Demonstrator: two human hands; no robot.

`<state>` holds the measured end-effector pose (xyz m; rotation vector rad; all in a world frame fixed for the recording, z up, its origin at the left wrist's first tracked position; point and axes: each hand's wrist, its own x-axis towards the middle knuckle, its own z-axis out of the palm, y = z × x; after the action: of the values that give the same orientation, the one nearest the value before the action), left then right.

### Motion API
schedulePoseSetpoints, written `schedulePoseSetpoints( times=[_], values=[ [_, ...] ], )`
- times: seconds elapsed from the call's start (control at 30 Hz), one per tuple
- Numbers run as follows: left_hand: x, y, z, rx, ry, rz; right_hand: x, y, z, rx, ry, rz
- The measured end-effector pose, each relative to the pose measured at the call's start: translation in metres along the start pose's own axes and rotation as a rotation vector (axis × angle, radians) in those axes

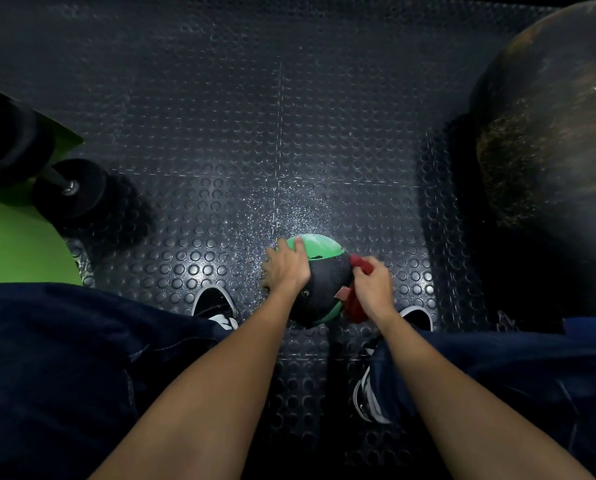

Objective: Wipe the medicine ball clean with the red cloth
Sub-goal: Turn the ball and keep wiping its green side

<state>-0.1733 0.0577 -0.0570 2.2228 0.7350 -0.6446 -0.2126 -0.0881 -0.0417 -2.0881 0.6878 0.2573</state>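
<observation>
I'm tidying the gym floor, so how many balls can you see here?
2. The green-and-black medicine ball sits on the studded floor between the person's feet, held by both hands. A large dark ball fills the upper right corner. Others may lie outside the view.

No text, label, brand, number or sign can be read anywhere in the view. The ball [319, 271] carries a small dark mark on its green panel, just beside the left hand [284, 268], but it is too small and blurred to make out.
</observation>
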Motion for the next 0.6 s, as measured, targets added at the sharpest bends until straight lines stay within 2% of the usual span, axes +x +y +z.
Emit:
schedulePoseSetpoints(
  times=[0.17,0.23,0.37,0.43,0.5,0.6],
  values=[
    [0.006,-0.002,-0.002,-0.034,0.015,0.01,-0.015,-0.021,0.012,-0.253,0.035,-0.44],
    [0.009,-0.005,-0.002,-0.057,0.025,0.024,-0.018,-0.015,0.014,-0.205,0.051,-0.41],
    [0.001,-0.006,0.003,-0.048,0.069,0.051,-0.012,0.002,0.007,-0.049,0.018,-0.193],
    [-0.005,-0.001,0.005,-0.046,0.062,0.051,-0.006,0.006,0.0,-0.055,0.011,-0.077],
    [-0.009,0.0,0.004,-0.053,0.062,0.048,-0.004,0.006,-0.003,-0.077,0.008,-0.119],
    [-0.012,-0.003,0.006,-0.045,0.064,0.045,-0.02,-0.01,0.005,-0.087,0.019,-0.278]
  ],
)
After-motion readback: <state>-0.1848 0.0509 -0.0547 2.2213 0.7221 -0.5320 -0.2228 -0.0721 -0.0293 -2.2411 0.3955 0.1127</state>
